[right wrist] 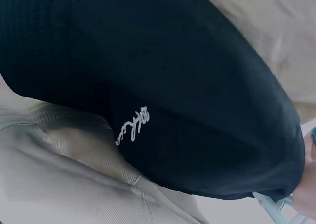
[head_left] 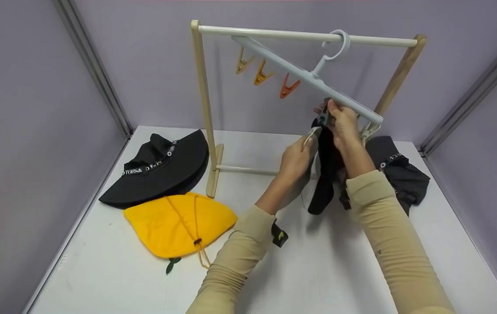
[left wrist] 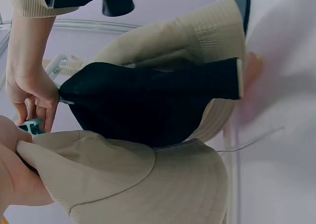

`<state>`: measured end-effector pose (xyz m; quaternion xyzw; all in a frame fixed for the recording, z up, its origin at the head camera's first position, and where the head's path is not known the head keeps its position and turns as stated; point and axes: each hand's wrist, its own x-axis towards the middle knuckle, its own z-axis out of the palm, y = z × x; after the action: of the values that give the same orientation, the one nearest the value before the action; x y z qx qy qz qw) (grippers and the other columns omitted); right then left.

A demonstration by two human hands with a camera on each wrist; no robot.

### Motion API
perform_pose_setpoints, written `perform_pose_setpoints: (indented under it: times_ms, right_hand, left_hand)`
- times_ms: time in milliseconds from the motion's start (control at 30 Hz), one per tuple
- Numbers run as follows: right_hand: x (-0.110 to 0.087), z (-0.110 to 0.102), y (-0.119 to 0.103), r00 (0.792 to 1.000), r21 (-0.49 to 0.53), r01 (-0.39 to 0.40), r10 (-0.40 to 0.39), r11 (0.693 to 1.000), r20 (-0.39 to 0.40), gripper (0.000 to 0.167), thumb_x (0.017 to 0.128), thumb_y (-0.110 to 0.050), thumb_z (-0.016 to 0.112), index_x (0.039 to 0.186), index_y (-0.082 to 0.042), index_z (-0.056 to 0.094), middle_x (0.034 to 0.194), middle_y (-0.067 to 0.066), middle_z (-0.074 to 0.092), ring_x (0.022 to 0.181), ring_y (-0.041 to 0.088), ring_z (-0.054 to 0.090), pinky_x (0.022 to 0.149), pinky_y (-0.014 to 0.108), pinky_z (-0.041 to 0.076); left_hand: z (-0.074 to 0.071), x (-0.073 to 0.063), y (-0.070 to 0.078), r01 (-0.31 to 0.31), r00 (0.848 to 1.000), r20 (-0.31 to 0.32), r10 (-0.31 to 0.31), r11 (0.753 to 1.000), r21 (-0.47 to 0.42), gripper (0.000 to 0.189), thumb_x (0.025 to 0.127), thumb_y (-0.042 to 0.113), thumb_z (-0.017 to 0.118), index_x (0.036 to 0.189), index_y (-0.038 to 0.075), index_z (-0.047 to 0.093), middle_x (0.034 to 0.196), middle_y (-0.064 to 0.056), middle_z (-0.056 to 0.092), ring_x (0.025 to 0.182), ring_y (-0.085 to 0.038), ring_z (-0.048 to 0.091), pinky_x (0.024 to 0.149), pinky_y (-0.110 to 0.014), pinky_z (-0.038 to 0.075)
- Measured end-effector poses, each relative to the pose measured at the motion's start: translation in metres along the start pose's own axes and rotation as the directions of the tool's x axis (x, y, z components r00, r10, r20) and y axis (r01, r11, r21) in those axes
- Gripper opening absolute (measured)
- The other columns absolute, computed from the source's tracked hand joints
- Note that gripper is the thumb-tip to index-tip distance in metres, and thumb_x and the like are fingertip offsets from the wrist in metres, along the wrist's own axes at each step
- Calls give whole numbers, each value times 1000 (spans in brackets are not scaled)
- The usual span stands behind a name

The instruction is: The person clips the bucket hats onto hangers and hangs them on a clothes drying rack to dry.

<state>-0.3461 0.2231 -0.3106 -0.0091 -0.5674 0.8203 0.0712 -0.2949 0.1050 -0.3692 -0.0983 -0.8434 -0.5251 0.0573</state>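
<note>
Beige hat (left wrist: 182,184) pinched at edge by left fingers (head_left: 306,146); right fingers (head_left: 335,110) pinch green clip (left wrist: 32,126).

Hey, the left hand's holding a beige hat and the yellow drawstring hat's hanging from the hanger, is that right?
Not quite: the yellow drawstring hat isn't on the hanger; the head view shows it lying on the white table. The left hand does hold a beige hat.
</note>
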Motion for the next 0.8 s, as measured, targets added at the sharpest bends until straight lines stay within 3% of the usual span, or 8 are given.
perform_pose_setpoints:
  times_ms: [300,467,600,800]
  right_hand:
    - [-1,-1,4,1000,41,18,-19,999,14,26,93,-13,52,106,9,48,83,11,61,86,24,63,96,43,34]
    - [-1,-2,4,999,41,26,-27,999,31,26,94,-13,50,108,9,47,84,11,62,90,25,61,92,40,36]
    - [-2,0,5,998,64,46,-48,997,42,21,94,-10,48,105,8,49,85,11,62,94,25,60,91,34,39]
    - [-3,0,7,996,99,73,-78,992,45,19,94,-9,48,102,8,50,78,11,65,90,24,61,86,27,40]
  left_hand:
    - [1,12,10,19,999,39,-20,999,28,34,100,26,39,123,11,58,112,-6,62,106,-21,56,87,-32,42]
    - [-1,16,14,10,998,56,-11,1000,25,32,100,27,38,114,11,62,92,-3,62,90,-15,57,78,-30,44]
    - [-2,22,19,-10,998,68,5,998,68,30,101,26,37,97,8,60,75,-1,50,73,-16,50,67,-30,40]
    - [2,29,24,-19,997,72,9,991,132,31,101,26,36,104,8,61,92,-4,62,89,-19,59,76,-32,44]
